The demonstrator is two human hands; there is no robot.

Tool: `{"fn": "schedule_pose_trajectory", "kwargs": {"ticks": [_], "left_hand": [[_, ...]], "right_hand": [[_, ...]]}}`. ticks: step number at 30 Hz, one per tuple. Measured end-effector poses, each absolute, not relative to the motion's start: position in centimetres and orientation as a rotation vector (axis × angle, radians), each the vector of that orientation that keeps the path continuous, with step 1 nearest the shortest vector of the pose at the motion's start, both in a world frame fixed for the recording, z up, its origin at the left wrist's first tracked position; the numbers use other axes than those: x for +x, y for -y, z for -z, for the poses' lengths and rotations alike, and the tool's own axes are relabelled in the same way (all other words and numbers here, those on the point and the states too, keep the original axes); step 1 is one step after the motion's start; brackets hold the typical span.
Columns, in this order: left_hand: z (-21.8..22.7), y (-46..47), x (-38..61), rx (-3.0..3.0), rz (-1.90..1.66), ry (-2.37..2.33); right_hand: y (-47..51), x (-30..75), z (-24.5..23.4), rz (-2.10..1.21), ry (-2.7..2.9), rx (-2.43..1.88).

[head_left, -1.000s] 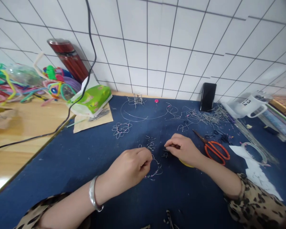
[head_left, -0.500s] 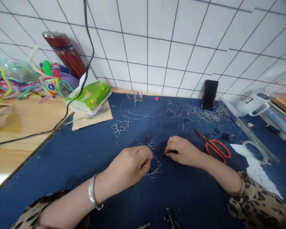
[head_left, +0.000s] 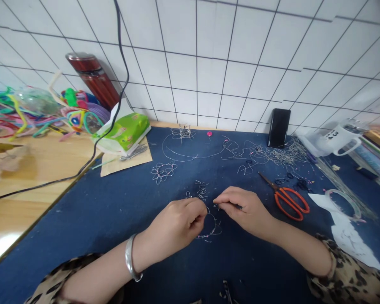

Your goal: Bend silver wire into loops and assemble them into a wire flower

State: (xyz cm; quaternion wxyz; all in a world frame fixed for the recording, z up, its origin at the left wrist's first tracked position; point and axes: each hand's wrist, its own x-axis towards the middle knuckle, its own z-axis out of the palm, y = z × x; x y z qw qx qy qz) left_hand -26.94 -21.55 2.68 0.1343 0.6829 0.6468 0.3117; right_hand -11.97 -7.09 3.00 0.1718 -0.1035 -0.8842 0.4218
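Observation:
My left hand [head_left: 180,219] is closed, thumb and forefinger pinched on a thin wire ring strung with small pink beads [head_left: 213,231]. Part of that ring is hidden behind the fingers. Just to its right, my right hand [head_left: 245,209] pinches a short piece of thin wire [head_left: 216,206], of which only a small bit shows at the fingertips. Beyond the hands lies a little heap of bent wire pieces [head_left: 202,191]. A finished-looking beaded wire flower [head_left: 163,171] rests farther left on the dark blue mat [head_left: 120,219].
Orange-handled scissors [head_left: 289,202] lie right of my right hand. Behind are tangled wires [head_left: 278,153], a leaning phone [head_left: 279,128] and a white mug [head_left: 338,139]. A green tissue pack [head_left: 126,133] and red flask [head_left: 93,80] stand left. A black cable [head_left: 91,156] hangs across.
My right hand has moved slightly left, its fingertips now closer to my left hand. The left hand keeps its pinch on the ring. The whole view has shifted a little.

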Motion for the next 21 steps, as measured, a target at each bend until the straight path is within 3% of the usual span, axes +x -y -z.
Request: {"fn": "schedule_pose_trajectory", "kwargs": {"ticks": [8,21], "left_hand": [[-2.54,21.49,-26.62,1.956,-0.97,-1.824],[-2.44,21.43,-26.68,1.998,-0.958,-1.848]], "right_hand": [[7.8,-12.14,-3.06,-1.304,2.477,-0.328],[8.2,-11.94,-3.01,-0.969,2.65,-0.116]]}}
